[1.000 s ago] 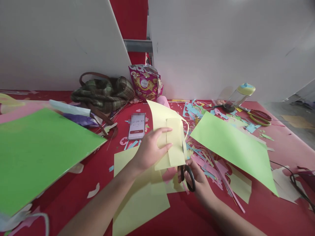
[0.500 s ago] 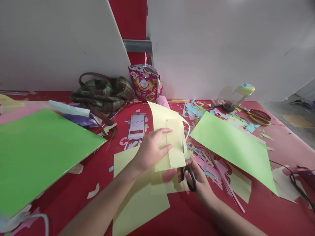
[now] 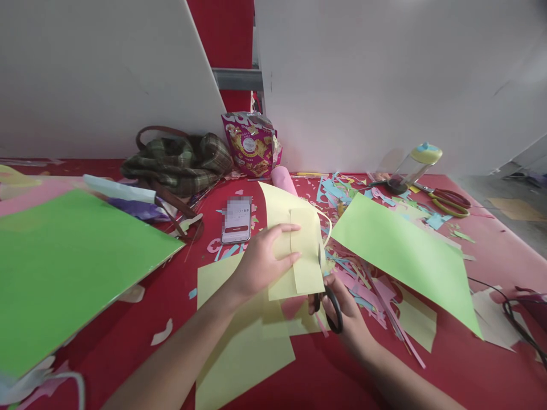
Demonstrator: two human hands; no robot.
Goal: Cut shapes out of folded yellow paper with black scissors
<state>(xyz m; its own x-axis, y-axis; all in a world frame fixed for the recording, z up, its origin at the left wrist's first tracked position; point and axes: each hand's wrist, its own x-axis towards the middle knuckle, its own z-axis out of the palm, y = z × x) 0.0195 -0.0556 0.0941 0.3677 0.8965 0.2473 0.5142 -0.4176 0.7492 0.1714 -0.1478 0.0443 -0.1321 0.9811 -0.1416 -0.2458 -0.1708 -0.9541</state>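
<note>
My left hand (image 3: 267, 256) grips a pale yellow paper sheet (image 3: 276, 208), with a smaller yellow rectangle (image 3: 306, 250) lying on it under the thumb and fingertips. In my right hand (image 3: 342, 304) is a pair of black-handled scissors (image 3: 334, 310), whose blades sit at the right edge of the rectangle. A thin curled strip (image 3: 328, 225) of yellow paper hangs off that edge. More yellow sheets (image 3: 243, 359) lie on the red table beneath both hands.
Green sheets (image 3: 85, 267) lie at left, another green sheet (image 3: 405, 256) at right. Coloured scraps (image 3: 359, 290) litter the table. Behind are a phone (image 3: 236, 219), a plaid bag (image 3: 179, 162), a snack pouch (image 3: 252, 145), a pink roll (image 3: 282, 179), a clear bottle (image 3: 414, 168) and red-and-yellow-handled scissors (image 3: 450, 202).
The yellow sheet has tilted slightly, its top edge lower and its curled strip a little further right. The scissors have shifted very slightly right. Both hands keep their hold.
</note>
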